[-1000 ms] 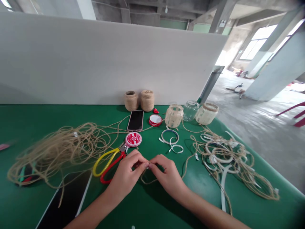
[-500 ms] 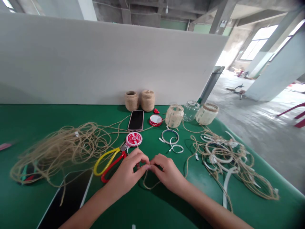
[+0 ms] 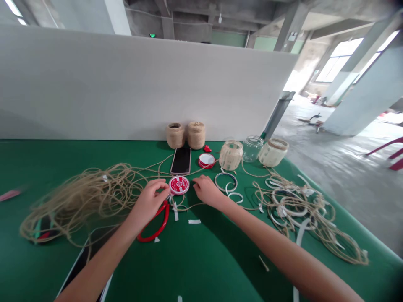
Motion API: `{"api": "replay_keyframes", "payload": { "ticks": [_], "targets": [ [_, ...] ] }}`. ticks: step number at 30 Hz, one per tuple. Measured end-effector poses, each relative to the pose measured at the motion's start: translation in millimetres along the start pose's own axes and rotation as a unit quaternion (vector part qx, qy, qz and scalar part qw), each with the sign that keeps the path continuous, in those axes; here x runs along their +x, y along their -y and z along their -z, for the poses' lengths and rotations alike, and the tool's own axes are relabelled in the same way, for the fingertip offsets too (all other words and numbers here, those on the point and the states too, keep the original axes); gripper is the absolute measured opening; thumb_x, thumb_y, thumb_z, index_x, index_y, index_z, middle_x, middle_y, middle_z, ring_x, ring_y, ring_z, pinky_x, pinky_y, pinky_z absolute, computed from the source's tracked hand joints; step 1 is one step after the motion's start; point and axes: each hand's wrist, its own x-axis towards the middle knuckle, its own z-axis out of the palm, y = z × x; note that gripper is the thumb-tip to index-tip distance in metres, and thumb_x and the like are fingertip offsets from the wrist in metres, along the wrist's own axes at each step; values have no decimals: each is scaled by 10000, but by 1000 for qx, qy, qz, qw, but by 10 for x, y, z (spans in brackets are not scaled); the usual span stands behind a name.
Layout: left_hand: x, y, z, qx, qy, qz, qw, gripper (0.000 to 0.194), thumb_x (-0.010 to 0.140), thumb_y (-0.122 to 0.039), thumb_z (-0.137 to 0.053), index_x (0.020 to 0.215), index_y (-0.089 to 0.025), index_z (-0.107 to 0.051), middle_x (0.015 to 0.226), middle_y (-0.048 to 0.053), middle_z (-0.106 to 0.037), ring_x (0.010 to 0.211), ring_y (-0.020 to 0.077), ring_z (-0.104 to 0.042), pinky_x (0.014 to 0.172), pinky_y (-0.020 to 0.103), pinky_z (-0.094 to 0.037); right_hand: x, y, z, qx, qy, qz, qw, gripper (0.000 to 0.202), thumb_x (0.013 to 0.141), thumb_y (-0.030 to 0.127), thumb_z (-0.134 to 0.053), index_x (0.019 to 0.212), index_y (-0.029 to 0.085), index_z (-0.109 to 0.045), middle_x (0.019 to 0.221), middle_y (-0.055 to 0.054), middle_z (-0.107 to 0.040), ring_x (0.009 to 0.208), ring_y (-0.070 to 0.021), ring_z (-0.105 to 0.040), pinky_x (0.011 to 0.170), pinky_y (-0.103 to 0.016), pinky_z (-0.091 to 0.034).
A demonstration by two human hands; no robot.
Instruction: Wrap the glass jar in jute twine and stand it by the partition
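Note:
My left hand (image 3: 153,201) is at the left edge of a round red-and-white spool (image 3: 179,185), thumb and forefinger drawn together; what they pinch is too small to tell. Under that hand and wrist lie scissors with a red handle (image 3: 163,224), partly hidden. To the right of the spool, my right hand (image 3: 208,191) has its fingers curled in, and their tips hide whatever they hold. A strand of twine (image 3: 192,206) runs across the table from below the spool to beneath the right hand. Short white tape pieces (image 3: 194,221) lie in front.
Loose twine heaps lie at left (image 3: 94,193) and right (image 3: 327,226). Behind stand twine-wrapped jars (image 3: 175,136), a clear jar (image 3: 252,149), a phone (image 3: 181,161) and a red-rimmed roll (image 3: 206,160). A dark tablet-like panel (image 3: 78,268) lies under my left forearm.
Both hands were together holding twine near the table's front; they have parted and moved forward, the left to the spool, the right beyond it. The twine strand now lies on the table.

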Motion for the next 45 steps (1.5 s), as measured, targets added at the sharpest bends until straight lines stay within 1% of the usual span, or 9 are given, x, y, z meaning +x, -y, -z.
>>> {"api": "replay_keyframes", "payload": {
  "ticks": [3,8,13,18,23,25,29,35,45],
  "targets": [
    [49,57,4,7,15,11,1000,248,721,-406,-505,693,-187,-618,1164,88,-556,1138,277,-460,858,329,-410,161,11,-110,55,-9,-30,998,225,755,38,-448,837,92,-649,919,-156,-629,970,-248,-533,899,-372,-330],
    [24,36,-49,-90,76,67,991,291,742,-412,-508,820,-158,-625,809,46,-657,779,226,-607,709,312,-451,237,0,-184,220,-21,-91,971,190,725,52,-453,715,172,-599,804,-60,-634,878,-196,-558,854,-344,-379],
    [-8,-21,-64,-158,78,68,982,294,754,-410,-529,861,-148,-610,901,64,-654,851,218,-595,734,296,-443,161,40,-136,448,2,-136,884,28,766,230,-488,783,208,-489,681,21,-573,681,-126,-578,723,-321,-463],
    [-61,-108,-68,-165,80,44,982,205,759,-361,-533,726,-168,-592,921,51,-646,881,205,-587,769,299,-440,-56,109,-42,606,47,-130,784,245,681,354,-639,771,207,-464,722,36,-586,693,-99,-590,747,-294,-467],
    [-103,-141,-90,-186,105,35,976,193,771,-344,-518,741,-169,-593,957,48,-628,899,195,-585,804,308,-442,-208,68,-53,666,69,-126,732,281,684,327,-678,879,170,-550,837,-22,-642,779,-111,-608,793,-277,-444],
    [-114,-127,-110,-141,99,21,985,205,777,-348,-509,758,-170,-608,986,59,-608,968,213,-558,826,320,-438,-240,40,-85,677,63,-121,723,261,693,315,-677,875,162,-568,844,-28,-650,788,-117,-611,803,-286,-442],
    [-134,-96,-162,-11,13,-43,999,198,771,-338,-515,750,-177,-629,1137,89,-473,1103,249,-459,789,321,-466,-285,15,-140,689,31,-112,715,223,697,303,-680,858,190,-577,835,8,-653,771,-104,-609,803,-281,-442],
    [-173,-113,-228,151,-97,-151,972,147,800,-264,-515,744,-205,-637,1124,80,-424,1005,249,-435,911,473,-370,-331,58,-144,683,45,-104,722,216,715,311,-671,867,186,-581,805,2,-653,725,-113,-612,763,-307,-471],
    [-161,-89,-247,180,-118,-188,958,83,794,-239,-544,746,-209,-605,1120,73,-406,1046,260,-425,920,466,-349,-371,105,-117,665,72,-91,738,244,721,347,-662,890,191,-579,851,-6,-649,779,-125,-615,784,-318,-474]
  ]
}}
